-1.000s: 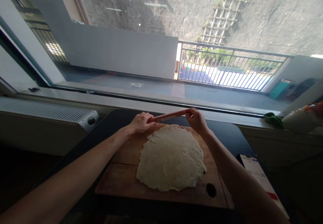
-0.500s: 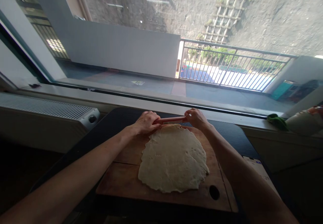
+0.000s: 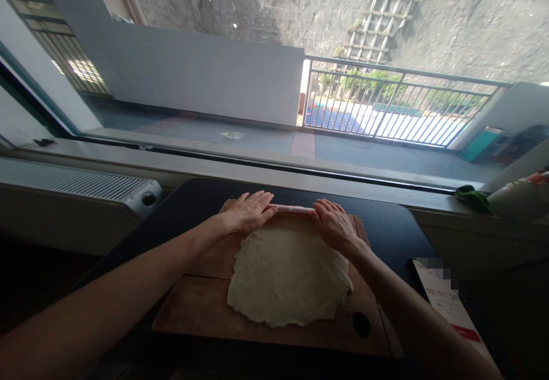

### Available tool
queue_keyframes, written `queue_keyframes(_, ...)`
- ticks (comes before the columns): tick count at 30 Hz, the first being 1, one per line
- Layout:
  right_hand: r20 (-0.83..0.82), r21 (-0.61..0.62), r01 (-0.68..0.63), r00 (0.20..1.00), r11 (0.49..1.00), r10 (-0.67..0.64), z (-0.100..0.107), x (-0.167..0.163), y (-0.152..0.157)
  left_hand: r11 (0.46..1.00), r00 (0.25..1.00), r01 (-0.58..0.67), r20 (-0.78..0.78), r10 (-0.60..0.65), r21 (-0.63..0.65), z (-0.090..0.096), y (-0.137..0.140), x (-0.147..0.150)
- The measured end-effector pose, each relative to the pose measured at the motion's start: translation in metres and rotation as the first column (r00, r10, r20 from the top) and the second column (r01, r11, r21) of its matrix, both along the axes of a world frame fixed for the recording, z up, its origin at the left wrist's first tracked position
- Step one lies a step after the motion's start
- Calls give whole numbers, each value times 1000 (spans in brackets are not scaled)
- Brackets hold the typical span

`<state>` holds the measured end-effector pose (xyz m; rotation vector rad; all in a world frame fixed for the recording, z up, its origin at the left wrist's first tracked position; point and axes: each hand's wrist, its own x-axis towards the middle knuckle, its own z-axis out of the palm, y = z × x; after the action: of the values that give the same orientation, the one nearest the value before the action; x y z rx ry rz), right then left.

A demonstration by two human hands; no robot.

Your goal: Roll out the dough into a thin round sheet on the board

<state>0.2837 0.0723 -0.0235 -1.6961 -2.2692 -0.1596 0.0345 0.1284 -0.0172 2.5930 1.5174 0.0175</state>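
A large flat sheet of dough (image 3: 289, 277) with an uneven edge lies on a wooden cutting board (image 3: 193, 306). Across the dough's far edge lies a slim rolling pin (image 3: 294, 209), its middle showing pale with reddish print. My left hand (image 3: 250, 211) rests over the pin's left end with fingers stretched out flat. Over the right end lies my right hand (image 3: 334, 222), palm down, fingers reaching forward. Both hands cover the ends of the pin, and my right hand and wrist hang over the dough's far right edge.
The board sits on a dark table (image 3: 386, 226) against a windowsill (image 3: 206, 168). A phone (image 3: 446, 300) showing a timer lies at the right, partly behind my forearm. A radiator (image 3: 81, 191) stands left. A green cloth (image 3: 472, 198) lies on the sill.
My fingers have loosened from around the rolling pin and now lie flat over it. The pin has turned, bringing its printed side into view. The camera view has shifted slightly.
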Motion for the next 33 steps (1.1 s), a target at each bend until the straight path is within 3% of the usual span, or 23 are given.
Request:
queue_keyframes(5,67,-178,176,984,968,-167,8,-8,34,991,991,-136,-7,136,16,4,27,19)
queue_keyframes(10,30,-27,33,999,999,-32,-5,-2,-2,996,998,35,52,-40,88,-4,1,1)
queue_keyframes(12,31,14,30,999,999,-31,-9,-2,-7,994,996,51,62,-57,97,-6,-2,-3)
queue_keyframes(17,75,-193,175,984,965,-164,-1,-5,28,995,995,-98,34,97,32,2,31,21)
queue_keyframes(19,94,-161,173,983,972,-160,3,-4,39,991,988,-135,72,133,16,7,39,31)
queue_keyframes(22,79,-87,172,983,981,-165,4,-1,42,983,965,-92,259,48,158,13,32,36)
queue_keyframes(24,56,-140,222,975,965,-216,4,2,42,946,922,-121,388,-6,302,16,19,34)
queue_keyframes(26,33,-215,285,958,934,-285,6,7,43,913,891,-176,454,-11,368,18,6,34)
queue_keyframes(28,17,-257,328,942,909,-335,11,17,43,929,898,-156,439,-7,335,17,-2,36)
queue_keyframes(31,64,-215,313,950,925,-306,17,41,31,990,946,-38,323,-8,137,12,-3,45)
queue_keyframes(33,113,-171,312,948,935,-296,16,59,16,999,963,-17,270,8,31,7,1,54)
